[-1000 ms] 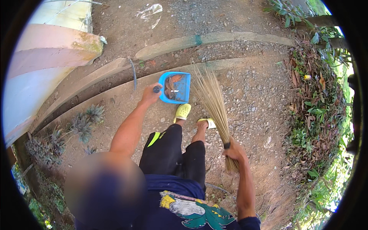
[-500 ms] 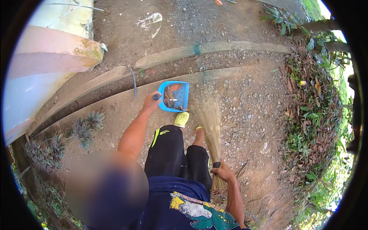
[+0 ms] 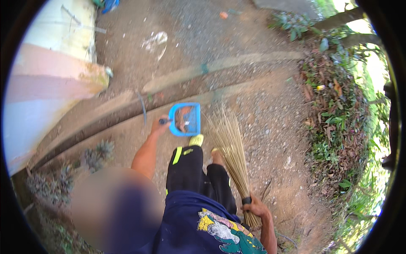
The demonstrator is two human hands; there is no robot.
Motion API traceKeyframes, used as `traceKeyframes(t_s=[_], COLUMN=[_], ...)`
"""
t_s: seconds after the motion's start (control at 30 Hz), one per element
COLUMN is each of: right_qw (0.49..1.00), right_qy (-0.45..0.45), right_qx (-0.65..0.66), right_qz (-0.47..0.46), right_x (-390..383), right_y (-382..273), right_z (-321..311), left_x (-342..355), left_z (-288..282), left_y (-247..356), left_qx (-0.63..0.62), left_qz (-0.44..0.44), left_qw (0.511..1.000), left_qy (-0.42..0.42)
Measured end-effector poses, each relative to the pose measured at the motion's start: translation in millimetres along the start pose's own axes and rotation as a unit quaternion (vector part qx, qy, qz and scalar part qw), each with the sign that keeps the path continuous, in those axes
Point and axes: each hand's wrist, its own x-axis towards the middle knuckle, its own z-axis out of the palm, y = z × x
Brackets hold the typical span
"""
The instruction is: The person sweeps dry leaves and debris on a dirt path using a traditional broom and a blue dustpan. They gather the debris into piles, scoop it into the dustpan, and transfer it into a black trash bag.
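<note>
My left hand (image 3: pixel 159 124) is closed round the dark handle of a blue dustpan (image 3: pixel 196 132). Dry brown leaves (image 3: pixel 182 118) and a small white scrap lie in the pan. In my right hand (image 3: pixel 257 207) is a stick broom (image 3: pixel 230 152), a bundle of thin tan sticks with a black band near the grip. Its spread tips point away from me, just to the right of the dustpan and apart from it. My yellow clogs stand close behind the pan, the left one (image 3: pixel 196 140) nearest it.
A narrow concrete-edged gutter (image 3: pixel 169 98) curves across the ground beyond the dustpan. On the left juts a painted wall (image 3: pixel 55 80), with spiky plants (image 3: pixel 99 154) below it. A bank of leaf litter and shrubs (image 3: pixel 334 127) lines the right. Gravel (image 3: pixel 270 127) covers the ground beside the broom.
The broom's tips have swung slightly left and show sharper now. Dustpan, hands and ground have shifted in view; the dustpan sits lower and a bit left. Both hands keep their hold.
</note>
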Motion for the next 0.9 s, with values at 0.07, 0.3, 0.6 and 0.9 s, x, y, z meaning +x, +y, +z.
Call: traceKeyframes(t_s=[0.07,0.3,0.6,0.9], right_qw=[0.996,0.937,0.864,0.913], right_qy=[0.058,0.243,0.346,0.318], right_qx=[0.042,0.242,0.365,0.252], right_qz=[-0.051,-0.065,0.037,0.051], right_x=[-18,40,99,87], right_y=[48,193,181,238], right_z=[-3,30,1,-169], left_x=[-5,-24,-34,-15], left_z=[5,-20,9,97], left_y=[11,80,191,306], left_qx=[0.038,0.044,-0.017,-0.065], left_qz=[-0.072,-0.038,-0.048,-0.068], left_qw=[0.997,0.998,0.993,0.985], left_qy=[-0.015,0.028,0.109,0.145])
